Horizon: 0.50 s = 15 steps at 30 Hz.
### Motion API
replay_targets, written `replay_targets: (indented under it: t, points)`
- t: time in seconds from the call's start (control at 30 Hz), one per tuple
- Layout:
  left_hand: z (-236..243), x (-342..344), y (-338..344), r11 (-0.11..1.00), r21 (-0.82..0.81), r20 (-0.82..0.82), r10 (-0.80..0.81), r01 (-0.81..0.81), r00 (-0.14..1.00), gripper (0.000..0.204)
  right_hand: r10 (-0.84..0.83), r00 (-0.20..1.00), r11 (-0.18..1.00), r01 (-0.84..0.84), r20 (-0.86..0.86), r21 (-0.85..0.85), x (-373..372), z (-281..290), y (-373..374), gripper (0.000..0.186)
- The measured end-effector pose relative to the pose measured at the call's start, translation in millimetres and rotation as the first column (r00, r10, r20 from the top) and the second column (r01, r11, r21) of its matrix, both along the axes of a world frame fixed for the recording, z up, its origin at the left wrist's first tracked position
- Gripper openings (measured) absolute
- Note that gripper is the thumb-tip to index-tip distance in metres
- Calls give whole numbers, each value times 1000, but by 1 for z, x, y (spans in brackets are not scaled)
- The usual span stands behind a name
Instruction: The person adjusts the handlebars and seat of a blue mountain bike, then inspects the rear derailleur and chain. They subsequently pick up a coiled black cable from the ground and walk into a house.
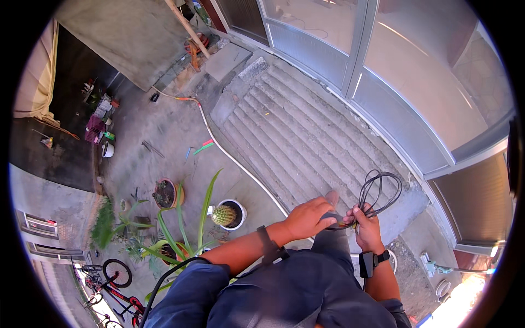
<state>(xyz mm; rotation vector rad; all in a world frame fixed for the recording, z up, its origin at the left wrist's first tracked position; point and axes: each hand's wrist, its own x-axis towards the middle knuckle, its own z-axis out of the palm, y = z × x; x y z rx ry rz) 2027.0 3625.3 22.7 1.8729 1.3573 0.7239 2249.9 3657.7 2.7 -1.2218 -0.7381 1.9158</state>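
Note:
A thin black cable, wound into loose loops, is gripped in my right hand; the loops stand out above its fingers. From that grip a stretch of cable runs left to the fingertips of my left hand. The left fingers are curled against the thumb at this stretch, and what lies inside them is partly hidden. Both hands are in front of my body, above my leg and the foot of the grey steps. Straps with dark devices sit on both wrists.
Ribbed concrete steps lead to glazed doors. A pale hose curves along their foot. On the left stand a potted cactus, a terracotta pot, long-leaved plants and a bicycle. Coloured sticks lie on the ground.

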Motion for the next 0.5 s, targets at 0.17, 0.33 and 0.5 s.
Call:
replay_targets:
  t: [0.17, 0.33, 0.5]
  points:
    - [22, -20, 123, 976, -142, -89, 154, -166, 984, 35, 61, 998, 996, -63, 28, 68, 26, 4, 121, 10]
    - [64, -31, 252, 969, -58, -125, 231, -240, 965, 36, 81, 985, 997, -79, 155, -17, 34, 27, 210, 14]
    - [95, -39, 391, 962, 53, 4, 268, -268, 963, 48, 112, 819, 969, -215, 563, 121, 31, 31, 279, 18]
